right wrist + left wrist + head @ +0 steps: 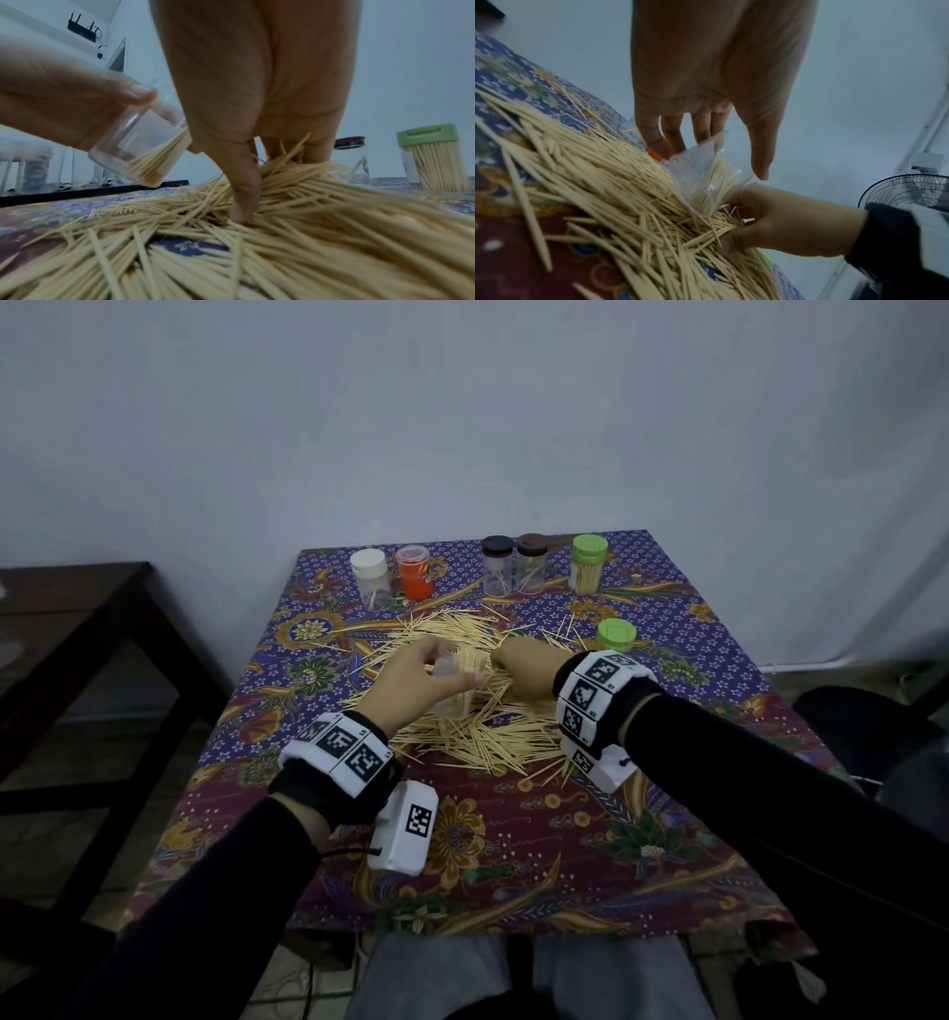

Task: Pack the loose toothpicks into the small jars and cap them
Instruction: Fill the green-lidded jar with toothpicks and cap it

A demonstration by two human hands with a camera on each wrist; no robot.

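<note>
A big heap of loose toothpicks covers the middle of the patterned tablecloth. My left hand holds a clear uncapped jar tilted above the heap, partly filled with toothpicks. The same jar shows between fingers and thumb in the left wrist view. My right hand reaches down into the heap just right of the jar, its thumb and fingers pinching a bunch of toothpicks. A loose green cap lies at the right.
Along the table's far edge stand capped jars: white, orange, black, brown, and a green-capped one full of toothpicks. A dark wooden table is at left, a fan beyond the right edge.
</note>
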